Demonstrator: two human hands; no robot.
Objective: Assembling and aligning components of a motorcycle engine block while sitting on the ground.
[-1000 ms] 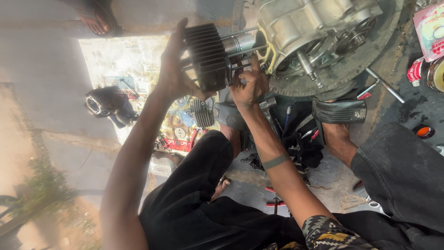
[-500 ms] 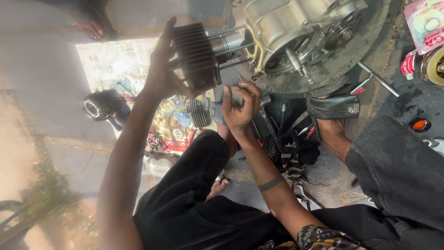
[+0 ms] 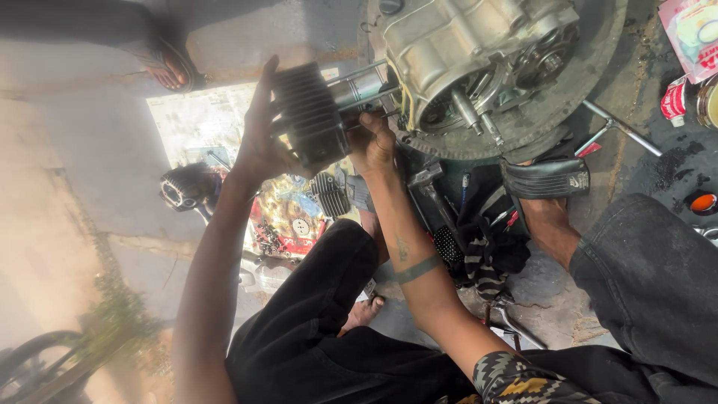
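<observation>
Two hands on the job: left hand (image 3: 258, 142) clamped around finned black cylinder (image 3: 310, 116), halfway down the studs toward engine crankcase (image 3: 464, 52). Right hand (image 3: 372, 144) fingers pinched at the piston, probably guiding it. Next: keep the cylinder square, slide home.

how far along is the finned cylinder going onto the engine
Done: the finned cylinder is threaded onto the long studs. In hand: the left hand grips it while the right hand works at the piston. Left: a gap remains before the crankcase.
</observation>
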